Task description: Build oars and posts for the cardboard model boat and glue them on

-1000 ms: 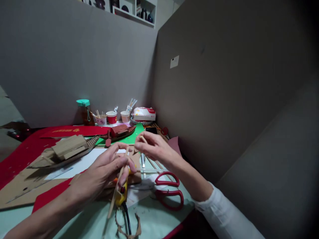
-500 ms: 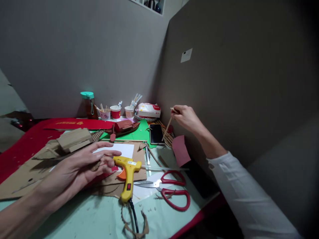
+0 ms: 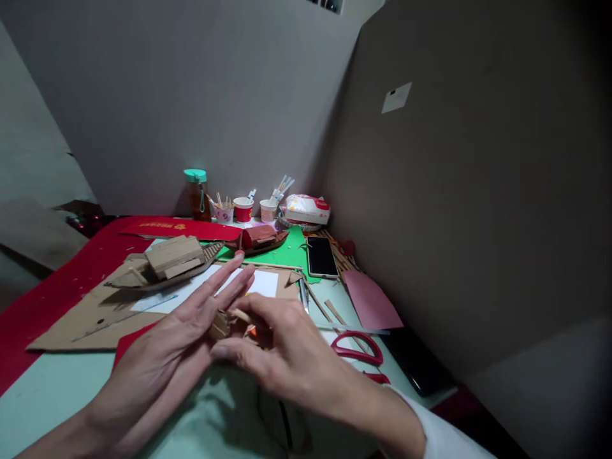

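My left hand (image 3: 172, 344) is in front of me with its upper fingers stretched out. A small brown cardboard piece (image 3: 218, 326) rests against its palm, held there. My right hand (image 3: 287, 344) is bent over it from the right, fingers closed around a thin wooden stick (image 3: 243, 315), whose tip shows by the cardboard piece. I cannot tell whether the stick touches the piece. The hot glue gun is mostly hidden behind my right hand; a bit of its orange trigger (image 3: 251, 330) shows. Red-handled scissors (image 3: 368, 341) lie beside my right wrist.
A cardboard model boat (image 3: 174, 258) and a reddish-brown boat (image 3: 261, 237) stand farther back. A phone (image 3: 321, 257), pink paper (image 3: 370, 299) and a black object (image 3: 421, 363) line the right side. Along the wall stand a bottle (image 3: 197, 194), several cups and a tissue pack (image 3: 307, 209).
My right hand has come down and left with the stick, from beside the wall to my left palm. It now covers most of the glue gun. The view has shifted slightly.
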A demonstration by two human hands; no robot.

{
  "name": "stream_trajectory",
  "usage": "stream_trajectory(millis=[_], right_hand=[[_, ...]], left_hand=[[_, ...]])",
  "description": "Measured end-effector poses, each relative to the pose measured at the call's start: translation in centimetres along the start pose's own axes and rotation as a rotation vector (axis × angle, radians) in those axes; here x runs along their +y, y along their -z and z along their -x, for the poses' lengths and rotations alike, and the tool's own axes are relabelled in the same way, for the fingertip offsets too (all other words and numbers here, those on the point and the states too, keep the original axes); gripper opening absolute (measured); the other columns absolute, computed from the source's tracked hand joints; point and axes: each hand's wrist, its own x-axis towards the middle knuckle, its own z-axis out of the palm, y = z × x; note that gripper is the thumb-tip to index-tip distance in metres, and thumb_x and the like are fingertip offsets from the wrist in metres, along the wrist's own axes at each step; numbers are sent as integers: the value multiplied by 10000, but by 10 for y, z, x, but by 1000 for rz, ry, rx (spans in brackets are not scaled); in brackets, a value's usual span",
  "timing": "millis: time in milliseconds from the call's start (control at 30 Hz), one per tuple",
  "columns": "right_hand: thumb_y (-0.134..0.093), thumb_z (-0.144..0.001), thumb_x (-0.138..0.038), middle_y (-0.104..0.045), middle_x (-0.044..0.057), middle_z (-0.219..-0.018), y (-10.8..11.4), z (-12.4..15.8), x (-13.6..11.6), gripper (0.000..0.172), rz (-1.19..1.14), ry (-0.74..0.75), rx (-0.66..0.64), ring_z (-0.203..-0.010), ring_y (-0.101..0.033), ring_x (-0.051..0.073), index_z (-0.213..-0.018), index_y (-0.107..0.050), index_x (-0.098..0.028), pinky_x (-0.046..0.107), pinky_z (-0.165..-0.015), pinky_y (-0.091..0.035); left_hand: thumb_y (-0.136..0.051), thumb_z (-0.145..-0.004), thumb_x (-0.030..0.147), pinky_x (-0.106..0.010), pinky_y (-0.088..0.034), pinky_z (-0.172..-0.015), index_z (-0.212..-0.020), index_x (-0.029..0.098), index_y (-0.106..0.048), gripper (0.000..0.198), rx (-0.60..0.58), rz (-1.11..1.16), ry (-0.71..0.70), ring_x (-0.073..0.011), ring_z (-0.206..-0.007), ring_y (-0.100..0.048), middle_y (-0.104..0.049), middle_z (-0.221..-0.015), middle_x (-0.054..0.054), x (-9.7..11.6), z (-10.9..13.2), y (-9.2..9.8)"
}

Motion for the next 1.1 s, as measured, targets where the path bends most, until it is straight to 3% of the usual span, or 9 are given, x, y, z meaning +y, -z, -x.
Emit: stream_trajectory(millis=[100, 300, 433, 533, 667, 767, 900, 1000, 1100], right_hand=[[-630, -923, -227, -505, -43, -722, -14, -2, 10, 150, -153, -92, -10, -671, -429, 108, -784, -588, -186, 245, -611, -331], [-717, -803, -366, -643, 15, -718, -22, -6, 22, 222, -718, -413, 29, -634, -518, 117, -771, -650, -157, 254, -637, -389], [-709, -841, -328, -567, -27, -615, -21, -2, 20, 249, -648, -413, 21, -563, -417, 87, -669, -644, -160, 235, -546, -297], [-683, -914, -381, -474, -55, -618, -9, -1, 15, 317, -437, -395, -59, -583, -390, 91, -690, -591, -176, 238, -538, -286], [-454, -1059, -387, -618, 0, -798, 11, -2, 15, 351, -205, -336, -144, -742, -539, 130, -817, -605, -182, 259, -673, -389], [-463, -1059, -325, -663, 12, -873, 17, -3, 25, 238, -190, -267, -87, -775, -576, 138, -1067, -667, -202, 268, -713, -431], [-482, -1049, -316, -652, -23, -895, 13, -5, 37, 450, -394, -271, -32, -543, -493, 85, -1488, -388, -340, 224, -546, -420], [-531, -1018, -347, -640, -15, -876, 11, -8, 35, 213, -522, -330, -29, -470, -462, 48, -1204, -562, -249, 188, -469, -369], [-671, -941, -423, -665, 18, -854, 16, -9, 29, 252, -578, -395, -45, -587, -519, 71, -956, -637, -173, 190, -543, -408]], left_hand=[[-731, -806, 448, -491, -634, -911, -1259, 245, -697, 498, 55, -84, -33, -392, -1128, -703, -770, -1125, -136, -4, 2, 4], [-791, -764, 508, -334, -628, -743, -1048, 266, -768, 374, 126, -319, -93, -308, -914, -734, -773, -915, -71, -17, 4, 17], [-865, -719, 528, -167, -563, -698, -859, 307, -766, 279, 221, -506, -165, -194, -844, -704, -759, -900, 8, -18, 6, 28], [-835, -753, 528, -211, -576, -705, -876, 295, -739, 281, 208, -408, -112, -198, -810, -680, -734, -865, -2, -16, 9, 26], [-816, -787, 472, -226, -558, -552, -900, 290, -685, 251, 162, -267, -54, -168, -643, -630, -655, -761, 16, -15, 8, 22], [-847, -759, 466, -218, -514, -426, -927, 316, -671, 285, 177, -318, -73, -152, -533, -589, -597, -693, 43, -17, 7, 25], [-831, -763, 515, -195, -490, -395, -937, 299, -674, 318, 186, -341, -39, -130, -485, -558, -608, -683, 30, -18, 8, 29], [-823, -759, 542, -162, -436, -370, -939, 295, -661, 345, 190, -295, 9, -111, -453, -514, -603, -645, 30, -17, 8, 29], [-874, -709, 526, -119, -425, -429, -935, 307, -660, 381, 239, -249, 49, -88, -501, -480, -562, -619, 48, -16, 8, 28]])
